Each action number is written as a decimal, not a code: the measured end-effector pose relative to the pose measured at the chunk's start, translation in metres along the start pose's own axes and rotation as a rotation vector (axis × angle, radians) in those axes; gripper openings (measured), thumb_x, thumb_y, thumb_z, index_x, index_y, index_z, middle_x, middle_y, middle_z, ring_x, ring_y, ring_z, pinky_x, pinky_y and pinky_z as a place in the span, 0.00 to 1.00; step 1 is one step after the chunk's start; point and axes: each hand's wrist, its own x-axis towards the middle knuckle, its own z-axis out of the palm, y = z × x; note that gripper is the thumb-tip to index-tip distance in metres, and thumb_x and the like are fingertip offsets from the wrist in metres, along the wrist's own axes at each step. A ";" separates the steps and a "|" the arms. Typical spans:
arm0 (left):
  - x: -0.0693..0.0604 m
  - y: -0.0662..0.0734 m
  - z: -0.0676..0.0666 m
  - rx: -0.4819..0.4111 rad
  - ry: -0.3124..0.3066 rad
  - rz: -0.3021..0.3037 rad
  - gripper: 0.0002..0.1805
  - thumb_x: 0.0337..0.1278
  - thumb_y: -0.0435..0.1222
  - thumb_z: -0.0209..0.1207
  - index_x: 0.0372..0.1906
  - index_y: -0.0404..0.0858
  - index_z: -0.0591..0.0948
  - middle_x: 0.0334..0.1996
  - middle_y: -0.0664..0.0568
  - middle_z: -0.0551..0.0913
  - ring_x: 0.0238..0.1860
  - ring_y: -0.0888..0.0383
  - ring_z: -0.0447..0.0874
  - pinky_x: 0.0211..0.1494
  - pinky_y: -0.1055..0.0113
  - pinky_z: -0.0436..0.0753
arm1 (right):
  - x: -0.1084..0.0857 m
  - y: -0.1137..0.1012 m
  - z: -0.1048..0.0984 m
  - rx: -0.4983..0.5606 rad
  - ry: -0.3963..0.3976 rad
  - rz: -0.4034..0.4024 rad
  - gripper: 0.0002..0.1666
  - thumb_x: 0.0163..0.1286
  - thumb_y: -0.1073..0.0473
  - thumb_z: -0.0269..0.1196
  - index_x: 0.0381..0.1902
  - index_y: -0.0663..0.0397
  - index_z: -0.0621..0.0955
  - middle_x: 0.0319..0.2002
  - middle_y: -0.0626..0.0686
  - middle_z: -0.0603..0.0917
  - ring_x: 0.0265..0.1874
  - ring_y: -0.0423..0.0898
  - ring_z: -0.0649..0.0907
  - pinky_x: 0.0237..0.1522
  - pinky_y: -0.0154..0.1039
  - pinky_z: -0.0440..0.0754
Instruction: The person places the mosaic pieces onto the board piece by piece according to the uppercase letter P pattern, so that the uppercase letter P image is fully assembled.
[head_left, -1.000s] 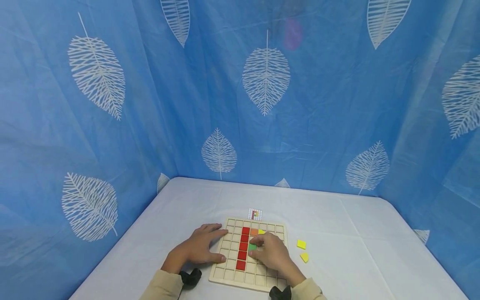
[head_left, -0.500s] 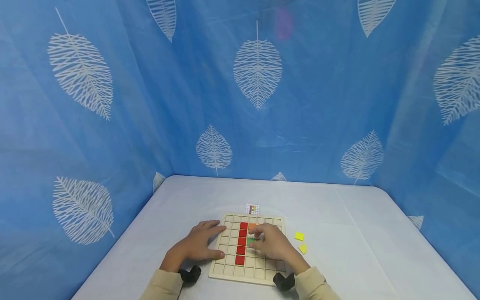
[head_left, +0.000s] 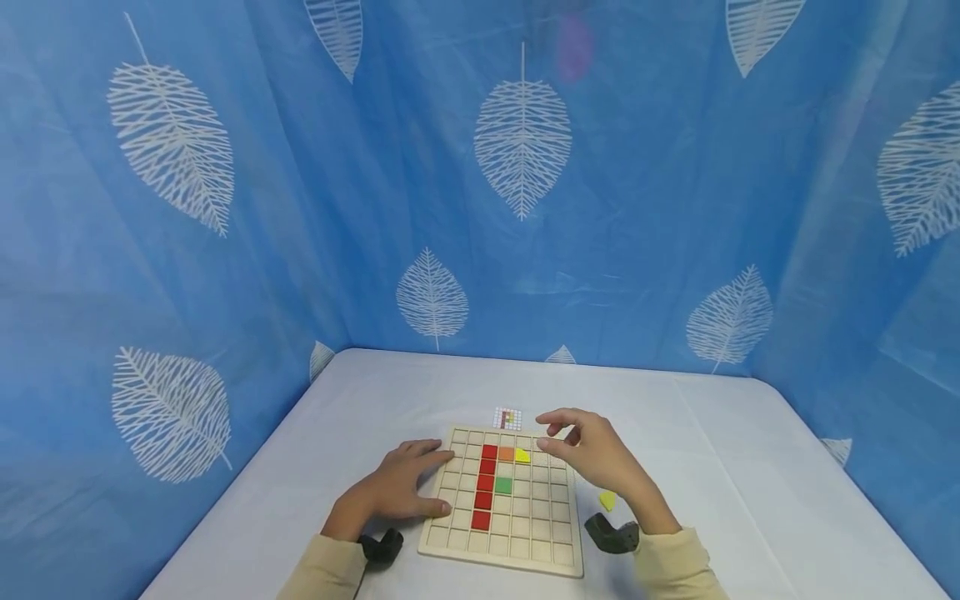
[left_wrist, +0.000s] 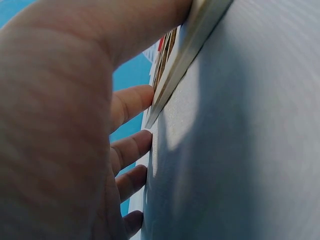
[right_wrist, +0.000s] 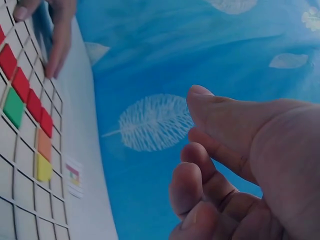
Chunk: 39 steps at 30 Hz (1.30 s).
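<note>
A square wooden grid board lies on the table. It carries a column of red square tiles, an orange tile, a yellow tile with a rounded corner and a green tile. My left hand rests at the board's left side, fingers spread, with thumb and index finger touching its edge. Over the board's upper right edge, my right hand hovers with loosely bent fingers; the right wrist view shows nothing between them. A yellow piece with a rounded side lies right of the board, by the right forearm.
Beyond the board's top edge lies a small printed pattern card. A white cloth covers the table. Blue curtains with white leaf prints stand at the back and sides.
My right hand has lifted from around the green tile and moved right and away, uncovering the green and yellow tiles. The loose yellow square is now out of sight behind it. The left hand stays put.
</note>
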 end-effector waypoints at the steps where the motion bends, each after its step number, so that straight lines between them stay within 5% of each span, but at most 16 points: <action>1: 0.000 0.000 0.000 0.000 0.000 0.001 0.50 0.45 0.71 0.63 0.74 0.56 0.68 0.76 0.46 0.62 0.77 0.41 0.57 0.71 0.32 0.61 | -0.001 0.000 -0.004 -0.004 0.009 0.003 0.20 0.67 0.49 0.69 0.56 0.40 0.84 0.43 0.47 0.84 0.28 0.41 0.77 0.25 0.35 0.76; 11: -0.001 0.002 -0.001 -0.005 0.008 0.000 0.49 0.45 0.69 0.64 0.74 0.55 0.69 0.76 0.47 0.63 0.76 0.41 0.57 0.70 0.32 0.62 | -0.008 0.012 -0.033 -0.024 0.018 -0.050 0.21 0.68 0.47 0.68 0.58 0.41 0.83 0.44 0.49 0.84 0.30 0.39 0.80 0.26 0.36 0.76; 22: -0.001 0.002 -0.002 -0.014 -0.002 -0.001 0.49 0.45 0.69 0.64 0.74 0.55 0.68 0.76 0.47 0.62 0.76 0.41 0.57 0.70 0.32 0.62 | -0.015 0.047 -0.056 -0.056 0.008 -0.036 0.21 0.68 0.47 0.67 0.57 0.42 0.83 0.42 0.49 0.84 0.29 0.38 0.80 0.27 0.35 0.76; 31: -0.001 0.002 0.001 -0.009 -0.001 0.002 0.49 0.44 0.70 0.64 0.74 0.56 0.68 0.76 0.48 0.63 0.76 0.41 0.57 0.69 0.32 0.63 | -0.019 0.079 -0.065 -0.020 -0.078 0.079 0.21 0.67 0.48 0.69 0.56 0.45 0.84 0.42 0.52 0.82 0.28 0.44 0.79 0.21 0.38 0.77; 39: -0.001 0.000 0.002 -0.006 -0.001 -0.021 0.50 0.42 0.73 0.62 0.74 0.59 0.68 0.77 0.50 0.62 0.76 0.43 0.57 0.71 0.33 0.62 | -0.019 0.106 -0.058 0.119 -0.251 0.128 0.24 0.69 0.52 0.67 0.59 0.56 0.81 0.41 0.54 0.78 0.25 0.42 0.76 0.18 0.36 0.74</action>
